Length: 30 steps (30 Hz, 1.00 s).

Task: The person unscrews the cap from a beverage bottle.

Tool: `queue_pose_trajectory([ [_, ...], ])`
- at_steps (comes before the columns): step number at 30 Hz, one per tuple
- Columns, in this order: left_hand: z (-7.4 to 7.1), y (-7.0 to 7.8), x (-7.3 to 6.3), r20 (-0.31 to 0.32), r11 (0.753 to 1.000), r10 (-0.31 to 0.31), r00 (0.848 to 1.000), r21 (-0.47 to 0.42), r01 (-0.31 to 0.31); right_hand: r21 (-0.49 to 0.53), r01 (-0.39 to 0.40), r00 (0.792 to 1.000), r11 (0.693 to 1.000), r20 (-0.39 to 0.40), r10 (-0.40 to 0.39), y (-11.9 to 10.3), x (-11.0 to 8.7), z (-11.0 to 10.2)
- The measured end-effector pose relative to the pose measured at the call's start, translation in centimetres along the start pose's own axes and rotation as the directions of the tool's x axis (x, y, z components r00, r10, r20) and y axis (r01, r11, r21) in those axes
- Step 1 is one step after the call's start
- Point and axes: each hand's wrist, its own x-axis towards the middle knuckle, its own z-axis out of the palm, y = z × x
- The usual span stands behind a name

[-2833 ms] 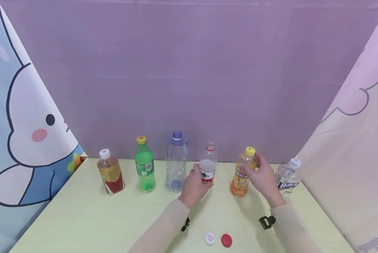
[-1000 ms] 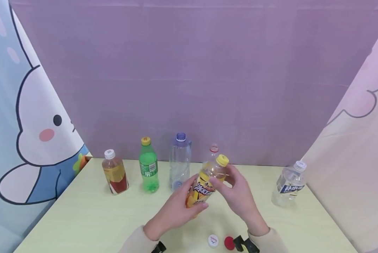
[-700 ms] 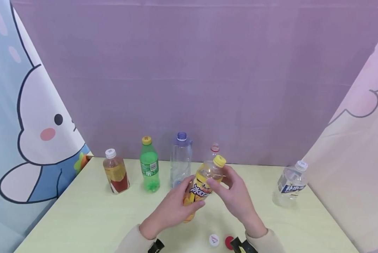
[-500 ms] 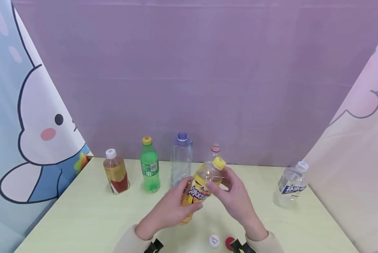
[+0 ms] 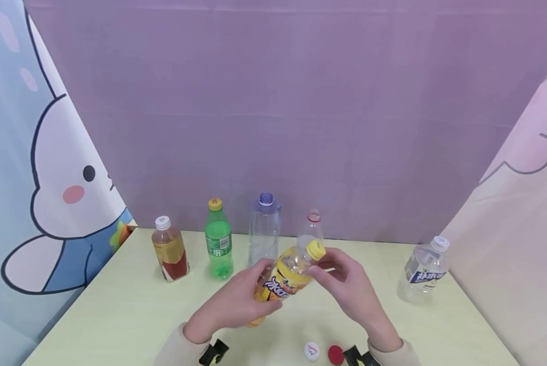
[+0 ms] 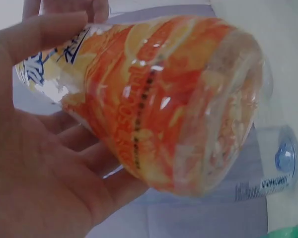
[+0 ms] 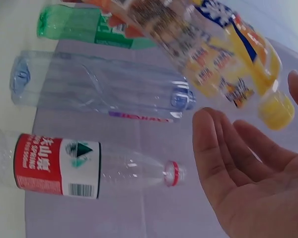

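Note:
A yellow-labelled iced tea bottle [image 5: 283,280] with a yellow cap [image 5: 316,250] is held tilted over the table, its cap end up and to the right. My left hand [image 5: 232,300] grips it round the body, thumb across the front; its base faces the left wrist view, where the orange lower label [image 6: 159,99] fills the middle. My right hand [image 5: 351,287] is beside the cap end with fingers bent loosely. The right wrist view shows a gap between those fingers and the yellow cap [image 7: 276,110].
Behind stand a capless red-label water bottle [image 5: 311,231], partly hidden, and a capless tall clear bottle [image 5: 264,234]. Left are a green bottle [image 5: 218,239] and a brown-drink bottle [image 5: 170,254]; right, a white-capped bottle [image 5: 423,272]. A white cap [image 5: 311,351] and red cap [image 5: 335,355] lie in front.
My left hand has left the red-label bottle and holds the iced tea bottle, which came off the table to the middle. Lately it tilts further, and my right fingers have come away from its shoulder.

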Motion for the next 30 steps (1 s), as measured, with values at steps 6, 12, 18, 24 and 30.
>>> queue_pose_trajectory([
  [6,-0.1,-0.2,0.0,-0.003,0.997,0.024,1.000,0.072,-0.024,-0.036,0.019,0.996,0.999,-0.084,-0.022,-0.5,-0.4,-1.0],
  [12,0.1,-0.4,0.0,-0.025,0.977,0.062,0.998,0.204,-0.055,-0.100,-0.109,0.988,0.989,-0.118,0.097,-1.2,-0.6,-1.2],
  [18,0.1,-0.5,-0.1,-0.034,0.944,0.095,0.995,0.321,-0.079,-0.157,-0.190,0.981,0.969,-0.066,0.182,-1.8,-0.7,-0.7],
  [24,-0.2,-0.6,-0.2,-0.029,0.939,0.115,0.993,0.330,-0.099,-0.209,-0.117,0.993,0.971,-0.043,0.110,-1.7,-0.8,-0.4],
  [30,-0.8,-0.5,-0.3,0.006,0.952,0.092,0.996,0.293,-0.089,-0.256,0.060,0.998,0.965,-0.017,-0.066,-1.1,-1.0,-0.5],
])
